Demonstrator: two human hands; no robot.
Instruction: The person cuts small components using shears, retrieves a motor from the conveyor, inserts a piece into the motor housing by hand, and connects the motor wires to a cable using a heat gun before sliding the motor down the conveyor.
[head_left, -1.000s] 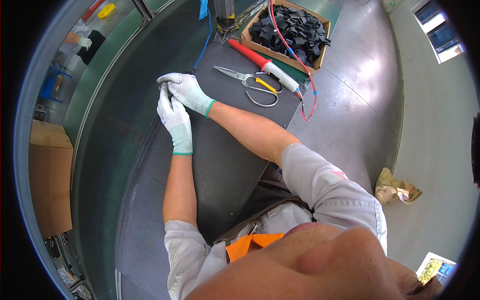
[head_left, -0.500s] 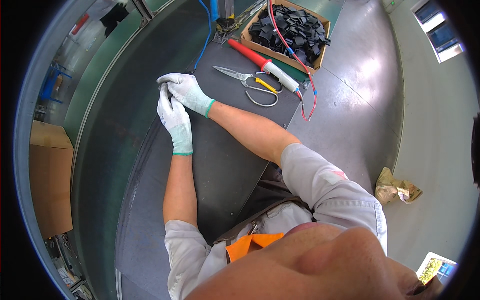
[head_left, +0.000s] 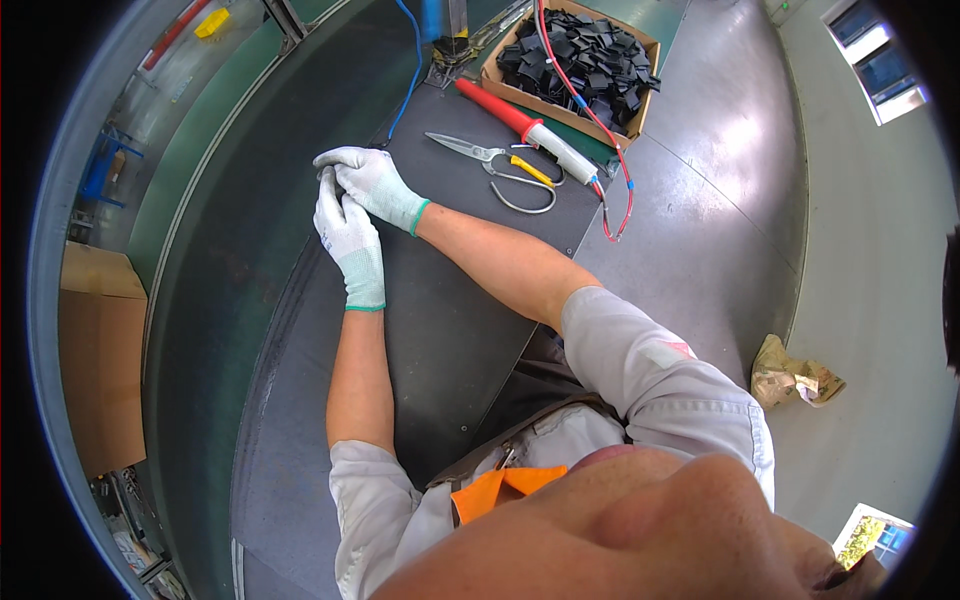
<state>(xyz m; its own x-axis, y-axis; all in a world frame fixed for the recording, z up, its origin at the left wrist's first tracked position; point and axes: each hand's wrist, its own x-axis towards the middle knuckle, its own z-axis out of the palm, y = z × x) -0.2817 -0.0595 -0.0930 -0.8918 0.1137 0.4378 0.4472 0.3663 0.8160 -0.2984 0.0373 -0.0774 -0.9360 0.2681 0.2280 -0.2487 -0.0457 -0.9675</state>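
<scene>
At the bench point(head_left: 440, 330), with a box point(head_left: 490, 73) at two o'clock behind the wand point(head_left: 540, 136), the right hand point(head_left: 375, 180) and left hand point(head_left: 347, 230) touch, seemingly at rest, fingers together, whether pinching anything cannot be told, so any reach toward the shears point(head_left: 488, 154) at three o'clock would call for parting them, minding the cord point(head_left: 418, 62) at one.

Landmark: scissors point(head_left: 492, 156). Obstacles: red-and-white rod-shaped tool point(head_left: 563, 151), just beyond scissors; carton point(head_left: 540, 105) of black pieces, beyond tool; red cable point(head_left: 631, 185), right of scissors; blue cord point(head_left: 415, 75), beyond blade, leftward; right forearm point(head_left: 490, 238), near side of scissors. Clear: table point(head_left: 455, 320) between forearms, nearer the person than scissors.
</scene>
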